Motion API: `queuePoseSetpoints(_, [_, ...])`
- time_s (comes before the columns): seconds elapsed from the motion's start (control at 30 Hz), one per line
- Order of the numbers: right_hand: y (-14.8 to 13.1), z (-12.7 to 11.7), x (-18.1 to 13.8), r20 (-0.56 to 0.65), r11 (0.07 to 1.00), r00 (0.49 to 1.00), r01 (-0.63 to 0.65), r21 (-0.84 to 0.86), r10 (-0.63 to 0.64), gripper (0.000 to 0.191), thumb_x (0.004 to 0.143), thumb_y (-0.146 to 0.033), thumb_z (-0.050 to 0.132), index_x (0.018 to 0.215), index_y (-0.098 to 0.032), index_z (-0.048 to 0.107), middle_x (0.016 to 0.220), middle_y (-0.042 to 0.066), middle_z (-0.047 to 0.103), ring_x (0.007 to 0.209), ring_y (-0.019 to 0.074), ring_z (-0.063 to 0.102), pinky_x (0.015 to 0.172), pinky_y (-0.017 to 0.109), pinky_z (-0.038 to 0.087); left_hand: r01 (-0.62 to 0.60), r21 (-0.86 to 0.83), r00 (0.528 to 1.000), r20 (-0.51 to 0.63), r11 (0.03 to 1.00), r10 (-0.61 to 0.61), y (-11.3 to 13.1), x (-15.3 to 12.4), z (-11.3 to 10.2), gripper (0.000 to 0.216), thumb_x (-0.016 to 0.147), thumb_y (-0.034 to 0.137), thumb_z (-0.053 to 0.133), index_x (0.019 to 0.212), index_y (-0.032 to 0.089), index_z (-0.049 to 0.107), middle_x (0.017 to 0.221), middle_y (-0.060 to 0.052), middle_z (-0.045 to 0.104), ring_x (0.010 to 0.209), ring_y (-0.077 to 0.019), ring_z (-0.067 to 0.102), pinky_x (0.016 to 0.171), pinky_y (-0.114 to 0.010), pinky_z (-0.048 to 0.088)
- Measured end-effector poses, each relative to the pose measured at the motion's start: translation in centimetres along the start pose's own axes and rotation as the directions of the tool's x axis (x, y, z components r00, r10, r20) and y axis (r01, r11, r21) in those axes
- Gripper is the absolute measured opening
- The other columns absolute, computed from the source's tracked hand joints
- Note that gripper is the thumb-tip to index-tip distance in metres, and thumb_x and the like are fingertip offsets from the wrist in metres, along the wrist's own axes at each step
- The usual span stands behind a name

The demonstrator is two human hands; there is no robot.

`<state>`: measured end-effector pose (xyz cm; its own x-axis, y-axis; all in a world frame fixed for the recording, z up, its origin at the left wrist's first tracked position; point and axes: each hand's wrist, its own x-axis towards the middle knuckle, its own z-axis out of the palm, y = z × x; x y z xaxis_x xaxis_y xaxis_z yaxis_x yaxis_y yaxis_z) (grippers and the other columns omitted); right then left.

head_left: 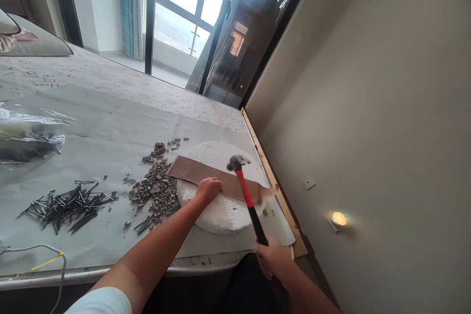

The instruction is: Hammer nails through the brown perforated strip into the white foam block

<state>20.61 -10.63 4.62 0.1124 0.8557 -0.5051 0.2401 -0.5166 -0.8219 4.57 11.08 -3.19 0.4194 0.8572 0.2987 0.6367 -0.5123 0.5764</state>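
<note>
In the head view, with the clock centred on the white foam disc (217, 218), the plastic bag (29, 142) at ten o'clock is cut off by the picture's edge, and its contents are hard to make out. The brown strip (191, 169) hides the disc's middle, and the hammer (246, 189) is slightly blurred, the end of its handle unclear beyond the fist. The strip lies across the disc from ten o'clock to three, dotted with rows of small holes, its far right end ragged. Grey gravel (156, 189) sits against the disc at nine o'clock, with a heap of dark nails (69, 203) farther out. The right hand (272, 257), at five o'clock, is clenched round the hammer's black-and-red handle; the left hand (209, 191) rests curled on the strip, but whether its fingertips pinch anything I cannot tell
</note>
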Motion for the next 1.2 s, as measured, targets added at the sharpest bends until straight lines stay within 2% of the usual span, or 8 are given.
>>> queuePoseSetpoints(0.23, [0.2, -0.7, 0.5, -0.025, 0.998, 0.998, 0.055, -0.008, -0.056, 0.016, 0.064, -0.033, 0.048, 0.063, -0.024, 0.035, 0.031, -0.013, 0.027, 0.024, 0.0066, 0.025, 0.026, 0.021, 0.022, 0.044, -0.254, 0.998, -0.039, 0.966, -0.056, -0.6, 0.3, -1.3, 0.02, 0.068, 0.02, 0.049, 0.073, 0.019, 0.069, 0.082, -0.005, 0.068, 0.077, -0.0176, 0.059, 0.068, -0.026, 0.042])
queuePoseSetpoints(0.5, [1.3, 1.1, 1.0, 0.087, 0.996, 0.993, -0.081, -0.031, 0.084, 0.013, 0.061, -0.02, 0.046, 0.059, -0.024, 0.033, 0.03, -0.012, 0.028, 0.023, 0.007, 0.024, 0.025, 0.021, 0.019, 0.231, -0.54, 0.952, -0.047, 0.809, -0.304, -0.8, 1.1, -2.5, 0.007, 0.063, 0.023, 0.041, 0.06, 0.019, 0.046, 0.052, 0.004, 0.044, 0.051, -0.0109, 0.042, 0.049, -0.023, 0.032])
queuePoseSetpoints(0.63, [0.8, 0.8, 0.0, 0.059, 0.997, 0.998, 0.02, 0.075, -0.025, 0.018, 0.063, -0.027, 0.051, 0.062, -0.024, 0.033, 0.032, -0.013, 0.028, 0.024, 0.0058, 0.023, 0.026, 0.021, 0.019, 0.259, -0.7, 0.947, 0.05, 0.665, -0.316, -1.3, 1.6, -2.7, 0.009, 0.062, 0.026, 0.042, 0.065, 0.018, 0.047, 0.057, 0.003, 0.05, 0.047, -0.0085, 0.039, 0.045, -0.021, 0.032])
queuePoseSetpoints(0.77, [0.9, 1.0, -1.0, 0.096, 0.985, 0.994, 0.038, 0.166, -0.054, 0.024, 0.063, -0.037, 0.054, 0.065, -0.024, 0.034, 0.032, -0.014, 0.029, 0.024, 0.0053, 0.022, 0.026, 0.02, 0.018, 0.2, -0.791, 0.941, -0.009, 0.579, -0.337, -1.7, 1.3, -5.3, 0.014, 0.061, 0.025, 0.042, 0.069, 0.017, 0.051, 0.063, 0.0, 0.054, 0.049, -0.0087, 0.045, 0.047, -0.021, 0.036])
queuePoseSetpoints(0.87, [2.3, 2.5, -1.3, 0.141, 0.964, 0.986, 0.048, 0.26, -0.087, 0.028, 0.062, -0.039, 0.056, 0.064, -0.024, 0.033, 0.033, -0.014, 0.028, 0.024, 0.0048, 0.022, 0.025, 0.02, 0.018, 0.208, -0.669, 0.918, -0.119, 0.714, -0.379, -2.8, -0.7, -8.5, 0.017, 0.063, 0.025, 0.043, 0.072, 0.017, 0.054, 0.065, -0.001, 0.058, 0.051, -0.0105, 0.048, 0.049, -0.023, 0.038])
queuePoseSetpoints(0.97, [4.2, 4.6, -1.3, 0.169, 0.933, 0.979, 0.049, 0.356, -0.115, 0.03, 0.063, -0.04, 0.058, 0.063, -0.023, 0.032, 0.034, -0.014, 0.027, 0.024, 0.0041, 0.023, 0.026, 0.019, 0.019, 0.283, -0.341, 0.907, -0.21, 0.896, -0.366, -5.1, -4.4, -11.4, 0.018, 0.064, 0.025, 0.045, 0.071, 0.017, 0.059, 0.069, -0.002, 0.063, 0.061, -0.0142, 0.054, 0.059, -0.025, 0.041])
queuePoseSetpoints(1.1, [6.4, 6.7, -1.0, 0.153, 0.91, 0.978, 0.068, 0.41, -0.143, 0.03, 0.063, -0.04, 0.059, 0.064, -0.023, 0.033, 0.034, -0.015, 0.027, 0.024, 0.0034, 0.022, 0.027, 0.018, 0.019, 0.354, 0.13, 0.934, 0.009, 0.926, -0.358, -8.5, -10.7, -12.9, 0.015, 0.063, 0.021, 0.049, 0.066, 0.018, 0.063, 0.071, -0.004, 0.066, 0.067, -0.0171, 0.057, 0.061, -0.025, 0.039])
queuePoseSetpoints(1.2, [7.3, 7.2, -0.5, 0.164, 0.902, 0.975, 0.07, 0.427, -0.153, 0.033, 0.062, -0.041, 0.06, 0.063, -0.023, 0.033, 0.032, -0.015, 0.026, 0.024, 0.0034, 0.021, 0.026, 0.018, 0.018, 0.356, 0.375, 0.876, 0.185, 0.856, -0.446, -10.0, -14.2, -12.6, 0.013, 0.064, 0.016, 0.051, 0.063, 0.018, 0.064, 0.073, -0.005, 0.067, 0.072, -0.0174, 0.058, 0.063, -0.024, 0.039])
